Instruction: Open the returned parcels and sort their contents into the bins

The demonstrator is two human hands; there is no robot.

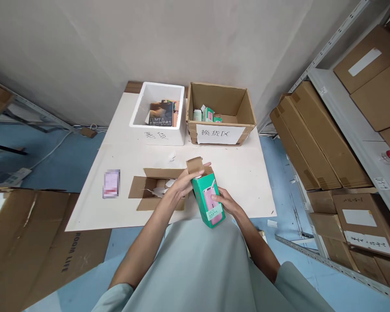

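Observation:
Both my hands hold a green product box [209, 199] with a pink picture on its front, just above the near edge of the white table [240, 173]. My left hand [186, 180] grips its top end, where a brown flap stands open. My right hand [225, 203] clasps its lower right side. Left of the green box lies a small open cardboard box [149, 187] with white paper inside.
At the table's back stand a white foam box [158, 113] with a book inside and a labelled cardboard box [220, 113] holding small green items. A small pinkish item [112, 183] lies at the left. Metal shelves with cartons [344, 143] stand right; a large carton [35, 242] left.

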